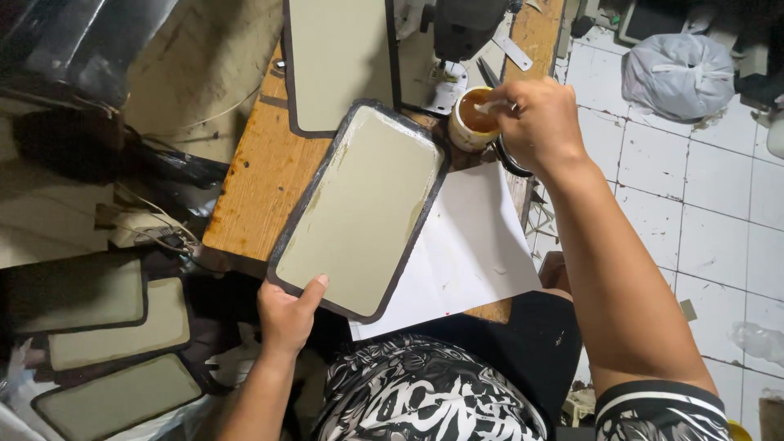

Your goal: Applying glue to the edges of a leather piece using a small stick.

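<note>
- Gripping the near edge of the beige panel, the left hand is closed on it, thumb on top, holding it tilted above the wooden table.
- Left of the table, on the dark floor side, three similar dark-rimmed panels lie stacked in a row.
- On the table, partly under the held panel, a white paper sheet lies flat; behind the panel rests another beige panel.
- At the table's far right edge stands a small glue pot with amber contents.
- Over the pot, the right hand is pinched shut on a small applicator, which dips into it.
- Risk, as I judge it: the pot sits close to the table edge, so a nudge could tip it; a loaded applicator could drip past the paper.
- Right of the table, a tied plastic bag sits on the white tiled floor.
</note>
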